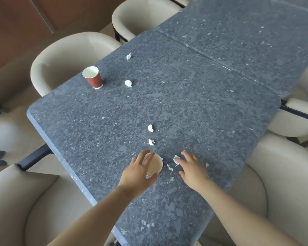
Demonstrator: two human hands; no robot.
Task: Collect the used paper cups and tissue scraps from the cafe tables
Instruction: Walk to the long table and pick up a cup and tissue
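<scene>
Left grip: my left grip is spread open over the cup. The fingers lie straight across its far-left rim and the thumb is by its near side. I cannot tell whether skin touches paper.
Right grip: my right grip is flat and open, with straight fingers and the tips at a scrap.
Cup: upright on the desk, tan inside. Its wall is hidden from above, so any print is out of sight.
Small scrap: between my two grips, just right of the cup.
Mid scraps: one just past my left fingertips, another beyond it.
Red cup: upright and white inside, well ahead and left of my left grip, near the desk's left edge.
Far scraps: one just right of the red cup, one beyond that.
Chairs: cream, set along both sides of the desk.
</scene>
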